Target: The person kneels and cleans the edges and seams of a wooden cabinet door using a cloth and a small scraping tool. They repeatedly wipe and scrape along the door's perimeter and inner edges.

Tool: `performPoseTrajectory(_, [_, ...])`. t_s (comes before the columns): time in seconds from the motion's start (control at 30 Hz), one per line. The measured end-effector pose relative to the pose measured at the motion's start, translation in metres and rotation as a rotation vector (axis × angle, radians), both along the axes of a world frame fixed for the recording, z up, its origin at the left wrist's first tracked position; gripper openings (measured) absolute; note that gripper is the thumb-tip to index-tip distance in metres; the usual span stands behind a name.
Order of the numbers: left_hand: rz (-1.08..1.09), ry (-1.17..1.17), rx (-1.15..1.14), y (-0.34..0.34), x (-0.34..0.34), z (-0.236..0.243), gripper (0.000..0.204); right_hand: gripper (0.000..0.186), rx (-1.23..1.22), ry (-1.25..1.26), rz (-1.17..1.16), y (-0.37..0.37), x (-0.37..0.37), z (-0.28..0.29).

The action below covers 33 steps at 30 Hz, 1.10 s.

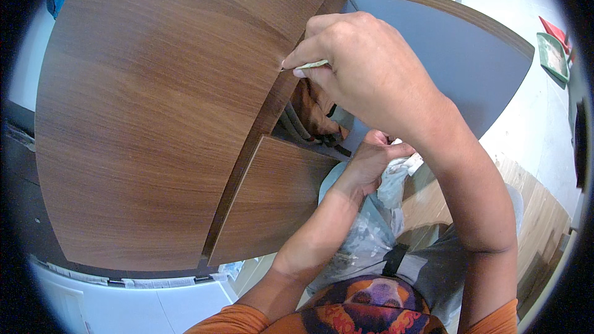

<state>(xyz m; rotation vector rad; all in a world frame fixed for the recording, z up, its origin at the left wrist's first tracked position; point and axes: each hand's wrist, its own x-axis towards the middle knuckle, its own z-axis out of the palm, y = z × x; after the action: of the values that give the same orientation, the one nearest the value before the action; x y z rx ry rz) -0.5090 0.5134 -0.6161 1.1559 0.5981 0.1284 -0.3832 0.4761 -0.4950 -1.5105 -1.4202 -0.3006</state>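
Observation:
My right hand [359, 55] pinches a thin, pale, stick-like thing [317, 64] between thumb and fingers. Its tip meets the edge of a large brown wood-grain panel [161, 99]. Lower down, my left hand [374, 159] is closed around a crumpled whitish cloth or plastic [393, 182], partly hidden behind my right forearm. Between the hands and the panel, the cabinet opening shows an orange-brown bag [312, 111] with dark straps. Left of my left forearm stands a wood-grain cabinet door [278, 195].
An open door with a grey-blue inner face [470, 55] stands beyond my right arm. At the far right, a green dustpan-like thing [552, 55] lies by a red one [555, 31]. White drawers or panels [136, 306] run along the lower left.

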Motion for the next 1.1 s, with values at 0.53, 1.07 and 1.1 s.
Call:
performPoseTrajectory(0.53, [-0.004,-0.028,0.095,0.0007,0.0002,-0.0033,0.029,0.020,0.050,0.026,0.019,0.0022,0.0024,-0.0014])
performPoseTrajectory(1.07, [-0.013,-0.053,0.046,0.0020,0.0027,-0.0068,0.032,0.021,0.012,0.023,0.028,-0.0009,0.0013,-0.0005])
performPoseTrajectory(1.1, [-0.014,-0.055,0.039,0.0017,0.0034,-0.0057,0.032,0.021,0.012,0.015,0.028,-0.0013,0.0019,-0.0003])
